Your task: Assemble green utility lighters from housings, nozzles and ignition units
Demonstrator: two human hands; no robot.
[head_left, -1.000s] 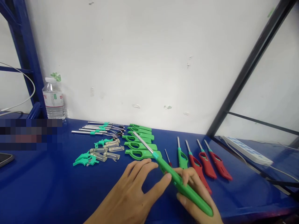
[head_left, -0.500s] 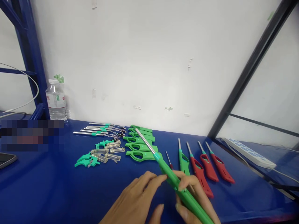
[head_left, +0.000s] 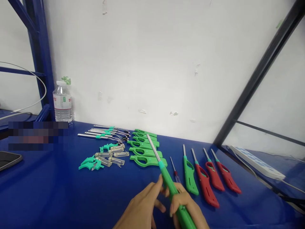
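Observation:
A green utility lighter (head_left: 169,181) with a silver tube slants up and away in front of me. My right hand (head_left: 189,206) is closed around its green handle. Beside the handle, my left hand (head_left: 141,206) has its thumb and index finger apart. Its index fingertip reaches the handle's left edge; its other fingers are partly hidden. Just beyond my hands lies a small screwdriver (head_left: 175,173). To its right rest a finished-looking green lighter (head_left: 190,178) and several red lighters (head_left: 206,187). Green handle shells (head_left: 147,161) lie in a column past my left hand.
Left of the shells are metal lighter tubes (head_left: 91,135) with wires, clear fuel tanks (head_left: 117,161) and teal triggers (head_left: 89,163). A water bottle (head_left: 62,103) stands by the wall. A phone (head_left: 9,160) lies at left, a white power strip (head_left: 257,162) at right.
The lighter and my right hand have shifted left and slightly down, showing more of the screwdriver and the green lighter. My left hand has drawn closer beside the handle. The view has tilted slightly.

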